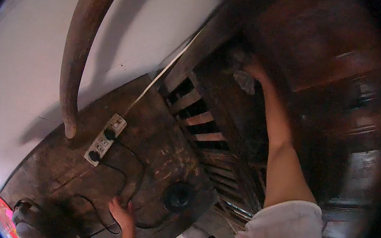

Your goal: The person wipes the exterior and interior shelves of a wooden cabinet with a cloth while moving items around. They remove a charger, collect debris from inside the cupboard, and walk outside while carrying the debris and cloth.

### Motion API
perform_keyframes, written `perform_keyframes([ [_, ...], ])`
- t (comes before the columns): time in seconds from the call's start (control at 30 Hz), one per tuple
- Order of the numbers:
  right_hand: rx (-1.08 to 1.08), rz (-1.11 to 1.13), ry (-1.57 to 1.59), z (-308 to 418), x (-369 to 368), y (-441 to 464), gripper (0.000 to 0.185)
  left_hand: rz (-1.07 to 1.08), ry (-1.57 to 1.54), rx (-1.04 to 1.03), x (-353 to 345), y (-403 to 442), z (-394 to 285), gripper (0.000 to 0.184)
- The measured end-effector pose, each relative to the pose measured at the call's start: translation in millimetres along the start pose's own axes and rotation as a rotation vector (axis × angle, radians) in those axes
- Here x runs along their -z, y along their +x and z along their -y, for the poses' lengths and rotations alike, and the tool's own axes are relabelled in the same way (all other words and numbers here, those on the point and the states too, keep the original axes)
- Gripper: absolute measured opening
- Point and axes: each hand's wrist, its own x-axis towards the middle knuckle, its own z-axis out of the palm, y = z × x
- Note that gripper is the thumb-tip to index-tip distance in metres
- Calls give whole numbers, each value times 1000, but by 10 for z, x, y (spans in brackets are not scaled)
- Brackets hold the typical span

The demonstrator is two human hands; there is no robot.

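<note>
My right hand [255, 70] reaches far forward into the dark corner of a wooden piece of furniture. It grips a crumpled grey cloth [244, 81], part of which hangs below the fingers; the fingertips are blurred and in shadow. My left hand [123, 211] rests at the near side of a worn wooden tabletop [156, 138], fingers apart and holding nothing. Thin black cables [135, 182] run right by its fingers. They lead to a white power strip [105, 139] with two black plugs in it. A round black object [179, 197] lies right of my left hand.
A curved wooden post [80, 53] stands against the white wall [27, 53]. A white cord [163, 73] runs from the power strip up along the wall. Wooden slats [199, 118] border the table's right side. A dark appliance and a red item [2, 203] sit at lower left.
</note>
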Motion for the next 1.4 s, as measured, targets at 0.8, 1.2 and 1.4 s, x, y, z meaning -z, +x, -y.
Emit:
perform_keyframes([
  [0.8,79,-88,98,350,-316,-226,37,435,-2107,127,-851,1250,-3690,60],
  [1.2,47,-158,120,392,-350,48,37,250,-1941,60,-745,1504,-3745,53],
  [1.4,128,-74,146,608,-467,-321,37,267,-2007,114,-875,1532,-3749,51],
])
